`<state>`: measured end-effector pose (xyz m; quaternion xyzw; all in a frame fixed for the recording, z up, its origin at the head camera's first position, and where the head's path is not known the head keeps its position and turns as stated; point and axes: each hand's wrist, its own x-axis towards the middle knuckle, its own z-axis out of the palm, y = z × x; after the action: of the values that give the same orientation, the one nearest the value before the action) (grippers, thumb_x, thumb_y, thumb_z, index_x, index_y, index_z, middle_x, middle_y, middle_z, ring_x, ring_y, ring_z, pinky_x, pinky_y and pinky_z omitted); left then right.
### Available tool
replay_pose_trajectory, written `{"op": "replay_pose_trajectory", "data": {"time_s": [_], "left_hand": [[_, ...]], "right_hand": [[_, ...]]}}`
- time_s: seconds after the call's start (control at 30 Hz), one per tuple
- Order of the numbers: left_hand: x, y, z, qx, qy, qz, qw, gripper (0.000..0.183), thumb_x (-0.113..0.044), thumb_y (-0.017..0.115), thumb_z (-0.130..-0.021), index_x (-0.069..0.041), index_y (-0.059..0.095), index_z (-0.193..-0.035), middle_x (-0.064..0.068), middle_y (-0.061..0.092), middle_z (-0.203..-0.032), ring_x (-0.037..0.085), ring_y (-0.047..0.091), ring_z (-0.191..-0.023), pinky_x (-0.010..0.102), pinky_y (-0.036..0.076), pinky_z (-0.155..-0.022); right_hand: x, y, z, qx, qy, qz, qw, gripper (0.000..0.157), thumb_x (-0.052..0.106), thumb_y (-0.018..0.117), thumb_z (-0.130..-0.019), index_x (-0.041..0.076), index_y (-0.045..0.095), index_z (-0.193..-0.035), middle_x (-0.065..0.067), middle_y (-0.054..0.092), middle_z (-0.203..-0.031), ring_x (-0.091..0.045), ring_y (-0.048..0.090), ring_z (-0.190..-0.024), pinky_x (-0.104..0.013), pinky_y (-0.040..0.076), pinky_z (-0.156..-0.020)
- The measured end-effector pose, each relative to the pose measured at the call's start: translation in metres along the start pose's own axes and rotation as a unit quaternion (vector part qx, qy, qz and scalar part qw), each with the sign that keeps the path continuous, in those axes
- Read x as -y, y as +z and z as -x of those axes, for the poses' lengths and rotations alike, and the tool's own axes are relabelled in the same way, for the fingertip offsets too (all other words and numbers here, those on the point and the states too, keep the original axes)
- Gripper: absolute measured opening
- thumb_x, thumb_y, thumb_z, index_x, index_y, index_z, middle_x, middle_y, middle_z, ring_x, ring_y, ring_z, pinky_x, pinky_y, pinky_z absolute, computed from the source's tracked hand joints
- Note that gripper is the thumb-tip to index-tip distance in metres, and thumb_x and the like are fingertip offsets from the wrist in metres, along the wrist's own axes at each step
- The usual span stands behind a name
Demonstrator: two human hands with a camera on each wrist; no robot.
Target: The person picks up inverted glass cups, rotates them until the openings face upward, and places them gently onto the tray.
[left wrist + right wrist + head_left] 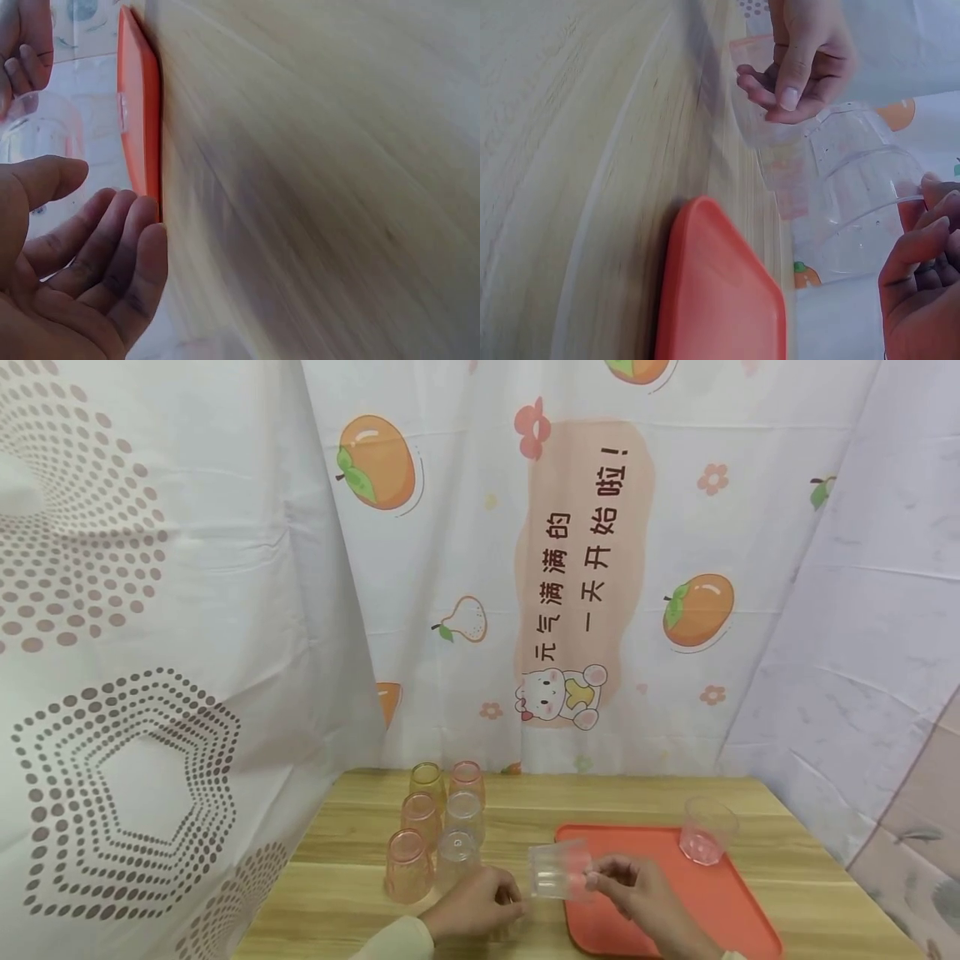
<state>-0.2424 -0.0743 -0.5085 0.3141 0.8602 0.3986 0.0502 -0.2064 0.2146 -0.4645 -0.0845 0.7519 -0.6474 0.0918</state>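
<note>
White fruit-print fabric backdrop [450, 552] at rear, pale wood-grain table [337, 860] below; red rect. plastic tray [637, 843] sits table's R side. 6 see-through tumblers, tinted & clear [408, 860], stand L in 2 cols. R hand [633, 887] pinches rim of 1 clear round tumbler [551, 872], tipped sideways by tray's L edge; L hand [480, 900] just beside, thumb apart from loosely bent fingers, nothing held. 1 more clear tumbler [703, 835] at tray's far R corner.
</note>
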Motion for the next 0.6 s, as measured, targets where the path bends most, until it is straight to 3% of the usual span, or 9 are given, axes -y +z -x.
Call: {"op": "replay_pose_trajectory", "data": {"time_s": [0.13,0.37,0.5,0.6], "left_hand": [[-0.003,0.008,-0.004,0.005,-0.002,-0.02,0.9998,0.014,-0.021,0.076,-0.091,-0.015,0.074,-0.079,-0.019,0.058,-0.066,-0.004,0.053,-0.058,0.017,0.048,-0.057],[-0.006,0.023,-0.007,0.014,0.006,-0.009,0.9998,0.016,-0.016,0.076,-0.092,-0.013,0.074,-0.076,-0.016,0.057,-0.062,-0.004,0.049,-0.054,0.017,0.047,-0.055],[-0.006,0.032,-0.011,0.018,0.02,-0.035,0.999,0.02,-0.012,0.073,-0.089,-0.015,0.071,-0.07,-0.021,0.049,-0.057,-0.006,0.042,-0.052,0.014,0.041,-0.05],[-0.007,0.038,-0.015,0.028,0.01,-0.031,0.9991,0.023,-0.012,0.072,-0.088,-0.017,0.068,-0.067,-0.021,0.046,-0.053,-0.005,0.039,-0.046,0.015,0.036,-0.046]], "right_hand": [[0.0,-0.004,0.001,-0.015,0.005,0.013,1.0,0.03,0.022,0.075,-0.095,-0.003,0.07,-0.112,-0.004,0.066,-0.087,-0.007,0.041,-0.057,-0.022,0.039,-0.052],[0.002,-0.01,0.003,-0.041,-0.019,0.063,0.997,0.028,0.023,0.073,-0.096,-0.001,0.071,-0.112,-0.007,0.069,-0.095,-0.01,0.049,-0.068,-0.025,0.043,-0.057],[0.002,-0.015,0.003,-0.051,-0.018,0.07,0.996,0.028,0.023,0.075,-0.095,0.0,0.072,-0.111,-0.009,0.071,-0.098,-0.01,0.051,-0.07,-0.025,0.044,-0.059],[0.002,-0.02,0.004,-0.055,-0.005,0.074,0.996,0.031,0.025,0.075,-0.095,0.001,0.072,-0.113,-0.009,0.071,-0.1,-0.011,0.052,-0.072,-0.026,0.044,-0.06]]}}
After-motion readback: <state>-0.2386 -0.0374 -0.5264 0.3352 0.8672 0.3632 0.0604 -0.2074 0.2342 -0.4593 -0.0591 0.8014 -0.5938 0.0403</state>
